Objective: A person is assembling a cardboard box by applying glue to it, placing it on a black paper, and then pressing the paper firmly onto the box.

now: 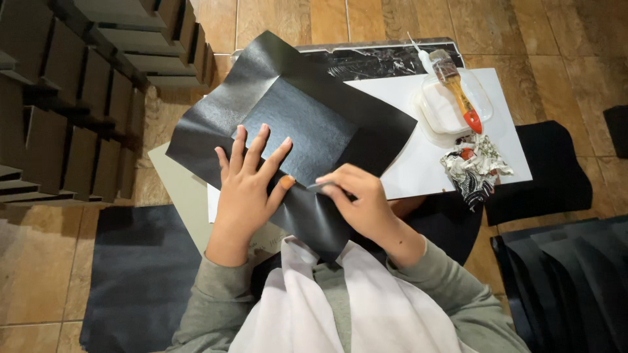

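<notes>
Now the black paper sheet (288,124) lies over a board on the work surface, its far flaps folded in toward the middle — the creases show plainly around a darker centre panel. The left hand (245,186) is spread flat on it, all 5 fingers splayed, pressing the paper down. Just to its right, the right hand (356,196) has its fingers pinched on a small thin tool (315,186), tip touching the paper beside the left thumb; what the tool is, I cannot tell.

By the look of it, the far folds are made and the near edge — still loose toward the person's chest — is left to work.

Counting: 1 white board (418,167) under the sheet, 1 clear plastic tub (451,108) of white paste on its far right, and 1 brush with an orange handle (461,95) resting across the tub. 1 crumpled printed rag (474,163) sits near the tub. On the left stands a stack of dark finished boxes (72,104) in several rows, too overlapped to count. At the near right lies a fanned pile of black sheets (569,274), and 1 more dark sheet (140,274) lies on the tiled floor (562,72) at the near left.
</notes>
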